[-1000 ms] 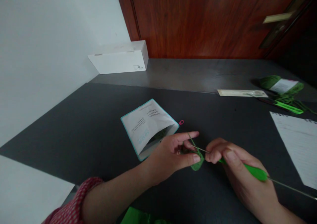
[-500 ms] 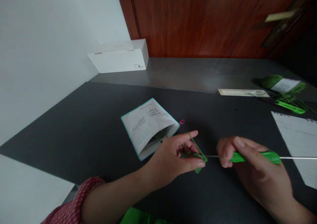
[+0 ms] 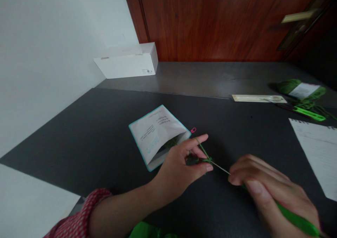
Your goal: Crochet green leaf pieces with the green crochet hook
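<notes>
My left hand point(image 3: 181, 164) pinches a small piece of green crochet work point(image 3: 204, 159) between thumb and fingers. Over its raised index finger runs a strand of green yarn point(image 3: 202, 148), drawn taut down to the piece. A crochet hook point(image 3: 295, 218) with a green handle and thin metal shaft lies in the closed grip of my right hand point(image 3: 273, 192). The hook's tip meets the green work at my left fingertips; whether it sits inside a loop is too small to tell. Behind my left hand lies an open white pouch point(image 3: 147, 132) with blue edging and dark green yarn inside.
A pink stitch marker point(image 3: 193, 130) lies by the pouch's corner. At the right are a green yarn ball point(image 3: 292, 87), a green-handled tool point(image 3: 309, 113), a pale flat strip point(image 3: 259, 98) and a spiral notebook point(image 3: 314, 153). A white box point(image 3: 126, 64) stands at the back left.
My right hand has tilted the hook, its handle dropping toward the lower right and its shaft now slanting. My left hand and the crochet work have shifted slightly left and up.
</notes>
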Tool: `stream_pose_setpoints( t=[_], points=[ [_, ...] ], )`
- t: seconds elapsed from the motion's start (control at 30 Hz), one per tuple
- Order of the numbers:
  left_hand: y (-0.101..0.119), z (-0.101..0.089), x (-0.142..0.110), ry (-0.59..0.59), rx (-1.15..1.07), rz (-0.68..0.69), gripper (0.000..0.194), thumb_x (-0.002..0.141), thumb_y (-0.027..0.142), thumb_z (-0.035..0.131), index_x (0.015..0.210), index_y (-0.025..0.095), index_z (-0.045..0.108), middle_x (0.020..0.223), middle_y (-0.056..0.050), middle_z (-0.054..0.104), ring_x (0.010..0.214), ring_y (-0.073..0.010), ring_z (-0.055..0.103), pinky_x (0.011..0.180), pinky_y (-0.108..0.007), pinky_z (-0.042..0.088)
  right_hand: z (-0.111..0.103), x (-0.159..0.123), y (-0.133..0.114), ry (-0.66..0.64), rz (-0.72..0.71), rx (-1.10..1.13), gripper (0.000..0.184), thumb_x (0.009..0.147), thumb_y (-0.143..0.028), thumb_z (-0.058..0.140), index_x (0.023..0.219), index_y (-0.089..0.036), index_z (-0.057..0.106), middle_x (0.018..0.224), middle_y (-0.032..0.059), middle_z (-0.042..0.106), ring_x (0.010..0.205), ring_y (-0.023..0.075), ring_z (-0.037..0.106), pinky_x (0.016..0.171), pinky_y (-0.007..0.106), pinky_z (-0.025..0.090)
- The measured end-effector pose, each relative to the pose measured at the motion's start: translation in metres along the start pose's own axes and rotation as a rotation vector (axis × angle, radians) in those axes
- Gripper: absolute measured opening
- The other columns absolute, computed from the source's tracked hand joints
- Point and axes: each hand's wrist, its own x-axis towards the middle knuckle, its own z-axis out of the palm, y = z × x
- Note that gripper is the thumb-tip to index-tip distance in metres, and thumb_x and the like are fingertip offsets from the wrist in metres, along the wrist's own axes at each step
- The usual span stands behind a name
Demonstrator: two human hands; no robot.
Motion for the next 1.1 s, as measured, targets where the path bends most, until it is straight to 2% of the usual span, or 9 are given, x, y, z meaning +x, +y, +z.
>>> stream_pose_setpoints(
  t=[0.1,0.2,0.37,0.47,0.63,0.7,0.8,0.93,1.1],
  points=[
    [-0.001,0.004,-0.003,0.125,0.048,0.077,0.016,0.070,0.014,0.074,0.069,0.020,0.060,0.134,-0.005,0.061,0.108,-0.0207,0.062,0.097,-0.036,0.040,0.006,-0.005,0.000,-0.044,-0.147,-0.185,0.014,0.093,-0.011,0.048,0.097,-0.016,0.060,0.084,0.0079,0.064,0.082,0.0203,0.060,0.070,0.033,0.047],
    [0.000,0.009,-0.005,0.187,0.087,0.131,0.014,0.069,0.012,0.074,0.075,0.020,0.063,0.121,-0.004,0.068,0.100,-0.0182,0.063,0.102,-0.037,0.036,0.014,-0.008,0.003,-0.070,-0.152,-0.228,0.013,0.092,-0.011,0.051,0.100,-0.016,0.060,0.091,0.0102,0.062,0.086,0.0226,0.058,0.072,0.035,0.048],
    [0.000,0.010,-0.004,0.097,-0.042,0.020,0.055,0.068,0.015,0.075,0.122,0.020,0.061,0.088,-0.001,0.071,0.083,-0.0175,0.062,0.086,-0.034,0.043,0.018,-0.003,0.005,-0.014,-0.018,-0.050,0.019,0.099,-0.020,0.040,0.096,-0.020,0.059,0.086,0.0073,0.060,0.082,0.0208,0.058,0.068,0.034,0.046],
    [-0.001,0.006,-0.001,0.039,-0.134,-0.056,0.065,0.067,0.020,0.077,0.129,0.020,0.058,0.087,-0.001,0.069,0.083,-0.0175,0.061,0.080,-0.032,0.043,0.012,-0.001,0.003,0.011,0.038,0.037,0.022,0.101,-0.025,0.038,0.093,-0.021,0.058,0.084,0.0054,0.060,0.080,0.0190,0.059,0.066,0.032,0.046],
    [-0.001,0.005,0.001,0.076,-0.107,-0.069,0.063,0.068,0.021,0.077,0.128,0.020,0.058,0.086,-0.001,0.069,0.083,-0.0173,0.062,0.082,-0.032,0.043,-0.001,-0.004,0.000,-0.009,-0.019,0.008,0.020,0.100,-0.023,0.041,0.091,-0.019,0.059,0.081,0.0049,0.061,0.079,0.0191,0.061,0.069,0.033,0.046],
    [-0.001,0.005,0.000,0.082,-0.086,-0.059,0.051,0.068,0.021,0.078,0.117,0.021,0.065,0.087,-0.002,0.069,0.083,-0.0177,0.063,0.083,-0.034,0.043,-0.002,-0.005,-0.001,0.004,0.005,0.021,0.022,0.100,-0.025,0.042,0.089,-0.020,0.059,0.079,0.0043,0.062,0.078,0.0187,0.061,0.069,0.032,0.046],
    [-0.001,0.004,0.000,0.056,-0.040,-0.043,0.015,0.068,0.020,0.076,0.080,0.018,0.067,0.103,-0.007,0.071,0.096,-0.0209,0.065,0.087,-0.036,0.043,0.003,-0.004,-0.001,0.124,0.152,0.171,0.027,0.100,-0.029,0.043,0.082,-0.022,0.063,0.074,0.0022,0.062,0.074,0.0168,0.060,0.066,0.029,0.045],
    [0.001,0.001,-0.001,0.001,0.004,-0.022,0.011,0.072,0.017,0.071,0.069,0.019,0.061,0.104,-0.009,0.071,0.122,-0.0258,0.054,0.093,-0.038,0.041,0.009,0.003,0.002,0.296,0.473,0.456,0.035,0.097,-0.034,0.049,0.070,-0.022,0.068,0.062,0.0003,0.061,0.060,0.0132,0.056,0.053,0.023,0.044],
    [0.000,0.002,0.000,-0.051,-0.136,-0.077,0.009,0.070,0.016,0.074,0.078,0.017,0.069,0.085,-0.003,0.067,0.092,-0.0186,0.062,0.089,-0.036,0.042,0.006,0.011,0.006,0.313,0.559,0.586,0.036,0.091,-0.039,0.057,0.064,-0.019,0.071,0.055,0.0019,0.061,0.054,0.0127,0.054,0.047,0.021,0.044]
  ],
)
